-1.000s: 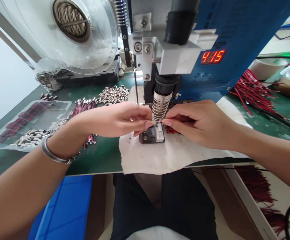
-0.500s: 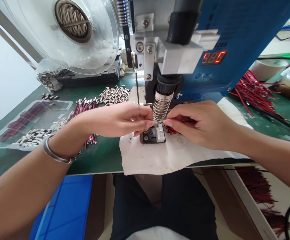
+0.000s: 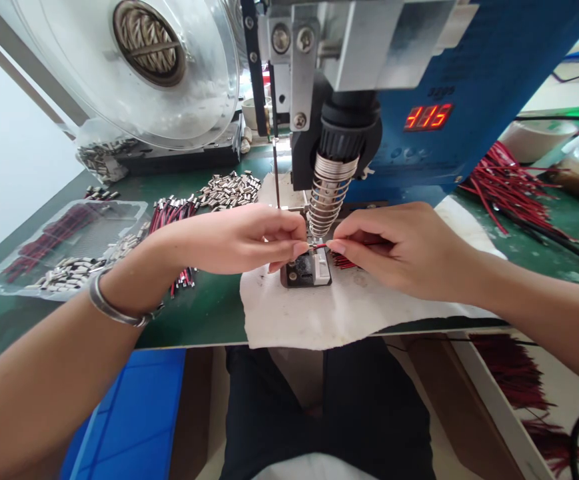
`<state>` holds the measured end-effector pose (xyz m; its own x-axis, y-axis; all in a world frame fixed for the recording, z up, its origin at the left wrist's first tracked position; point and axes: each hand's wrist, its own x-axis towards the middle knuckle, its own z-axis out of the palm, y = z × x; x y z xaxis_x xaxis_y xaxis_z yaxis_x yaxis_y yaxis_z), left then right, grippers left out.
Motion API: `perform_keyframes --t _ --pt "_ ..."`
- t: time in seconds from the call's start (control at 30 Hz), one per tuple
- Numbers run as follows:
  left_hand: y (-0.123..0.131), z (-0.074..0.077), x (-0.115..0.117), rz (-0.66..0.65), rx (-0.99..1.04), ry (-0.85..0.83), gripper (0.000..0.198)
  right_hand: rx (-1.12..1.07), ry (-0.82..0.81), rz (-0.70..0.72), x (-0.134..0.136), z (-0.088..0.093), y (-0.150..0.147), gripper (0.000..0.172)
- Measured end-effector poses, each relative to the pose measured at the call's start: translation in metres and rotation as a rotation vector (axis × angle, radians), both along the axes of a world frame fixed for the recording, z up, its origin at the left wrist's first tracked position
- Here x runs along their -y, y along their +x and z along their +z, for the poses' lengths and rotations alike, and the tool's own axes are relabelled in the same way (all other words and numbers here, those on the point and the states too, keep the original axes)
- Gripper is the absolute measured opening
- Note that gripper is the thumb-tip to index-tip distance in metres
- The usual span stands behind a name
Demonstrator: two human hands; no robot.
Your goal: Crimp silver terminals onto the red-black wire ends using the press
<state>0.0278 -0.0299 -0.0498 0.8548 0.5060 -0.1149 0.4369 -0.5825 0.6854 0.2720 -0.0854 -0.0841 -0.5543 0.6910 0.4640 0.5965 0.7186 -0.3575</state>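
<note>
In the head view my left hand [image 3: 249, 240] is closed in a pinch on a small metal connector [image 3: 312, 247], mostly hidden by the fingertips. From the right, my right hand [image 3: 399, 250] pinches a thin red wire [image 3: 322, 246] whose end meets the connector. Both hands are just above a small black fixture with a white block [image 3: 321, 268]. The soldering head, wrapped in a coiled spring [image 3: 330, 190], stands directly over the fingertips, with a thin dark feed tube [image 3: 276, 173] beside it.
Behind stands the blue machine body [image 3: 419, 160] with a lit red display. Loose metal connectors [image 3: 232, 189] and red-black wires [image 3: 172, 217] lie on the left. A clear plastic tray [image 3: 59, 250] holds more. A white cloth [image 3: 294, 327] lies beneath; red wires [image 3: 514, 187] lie at right.
The soldering head has risen off the joint, so the connector and red wire end now show between my fingertips. The display digits differ. Both hands have stayed nearly still.
</note>
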Motion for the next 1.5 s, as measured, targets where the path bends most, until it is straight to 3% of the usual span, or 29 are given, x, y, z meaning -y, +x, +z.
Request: perform_keyframes --t 0.77,1.17,1.33,1.5 --pt "-0.0022 0.0027 -0.0016 -0.006 -0.049 0.0 0.016 0.0 0.009 -0.016 0.0043 0.0038 -0.0021 0.012" --pt "0.0002 0.0059 -0.0002 -0.015 -0.014 -0.084 0.029 0.034 0.04 0.031 0.001 0.0026 0.0002 0.017" --pt "0.0022 0.0059 -0.001 -0.044 -0.033 -0.111 0.034 0.034 0.035 0.044 -0.001 0.0017 0.002 0.011" --pt "0.0006 0.0077 -0.0028 -0.051 -0.068 -0.099 0.036 0.062 0.02 0.075 -0.0037 0.0028 0.0032 0.019"
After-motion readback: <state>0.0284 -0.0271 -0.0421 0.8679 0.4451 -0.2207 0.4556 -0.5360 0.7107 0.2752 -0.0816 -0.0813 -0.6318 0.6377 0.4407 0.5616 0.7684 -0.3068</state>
